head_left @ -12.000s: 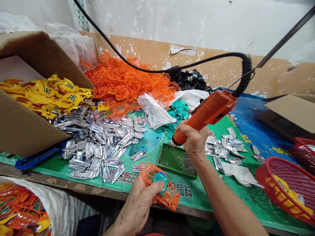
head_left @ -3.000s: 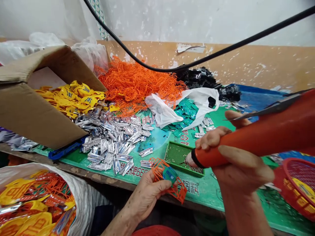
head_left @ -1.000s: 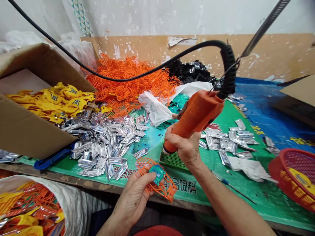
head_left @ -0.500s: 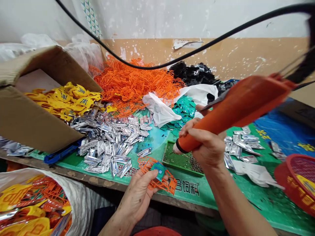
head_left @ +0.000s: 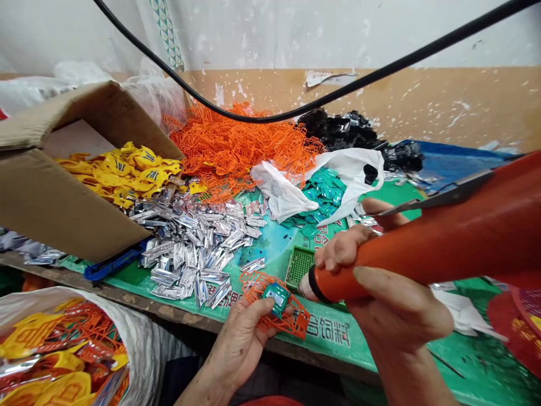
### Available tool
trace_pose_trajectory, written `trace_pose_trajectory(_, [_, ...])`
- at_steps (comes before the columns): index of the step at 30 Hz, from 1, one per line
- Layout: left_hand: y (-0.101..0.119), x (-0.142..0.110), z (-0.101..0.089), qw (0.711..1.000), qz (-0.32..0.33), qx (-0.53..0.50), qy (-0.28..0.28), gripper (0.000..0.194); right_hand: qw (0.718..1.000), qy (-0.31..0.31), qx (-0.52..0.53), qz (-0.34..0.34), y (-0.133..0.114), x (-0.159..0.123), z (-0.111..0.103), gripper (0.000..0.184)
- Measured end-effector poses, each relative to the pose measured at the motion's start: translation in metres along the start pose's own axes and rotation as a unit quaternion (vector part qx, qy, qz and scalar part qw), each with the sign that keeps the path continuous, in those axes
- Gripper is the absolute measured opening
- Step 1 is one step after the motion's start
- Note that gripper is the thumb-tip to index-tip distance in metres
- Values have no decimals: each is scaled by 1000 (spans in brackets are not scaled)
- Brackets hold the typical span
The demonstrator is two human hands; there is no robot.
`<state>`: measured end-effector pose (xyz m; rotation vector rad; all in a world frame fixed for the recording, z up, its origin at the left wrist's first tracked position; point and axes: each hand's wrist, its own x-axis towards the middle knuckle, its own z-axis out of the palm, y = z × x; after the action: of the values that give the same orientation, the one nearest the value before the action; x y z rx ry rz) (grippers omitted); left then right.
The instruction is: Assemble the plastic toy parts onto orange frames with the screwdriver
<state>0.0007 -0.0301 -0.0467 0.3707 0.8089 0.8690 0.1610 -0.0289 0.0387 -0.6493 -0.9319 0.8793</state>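
My left hand (head_left: 243, 332) pinches an orange plastic lattice frame (head_left: 299, 322) near the table's front edge, thumb on top. Against the frame, under that thumb, lies a small green plastic piece (head_left: 282, 306). My right hand (head_left: 397, 304) is wrapped around an orange electric screwdriver (head_left: 452, 237) with a grey lever along its top. Its pale nose points down and left, close to the green piece; whether the tip touches it I cannot tell. Behind the nose sits a green perforated tray (head_left: 301, 265), partly hidden by the tool.
Silver metallic pieces (head_left: 190, 248) are heaped left of centre. An orange frame pile (head_left: 245, 141), green pieces (head_left: 327, 192) and black parts (head_left: 342, 129) lie behind. A carton (head_left: 63, 203) holds yellow parts; a white sack (head_left: 143, 338) stands lower left. A black cable (head_left: 270, 119) hangs across.
The screwdriver has come down and nearer in my right hand, its nose now closer to the held pieces. My left hand still holds the frame and green piece. The view has shifted slightly.
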Motion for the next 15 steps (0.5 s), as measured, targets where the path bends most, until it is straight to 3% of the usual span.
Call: trace_pose_trajectory(15, [0, 1, 0, 1000, 1, 8, 0, 31, 1000, 11, -5, 16, 7, -4, 0, 51])
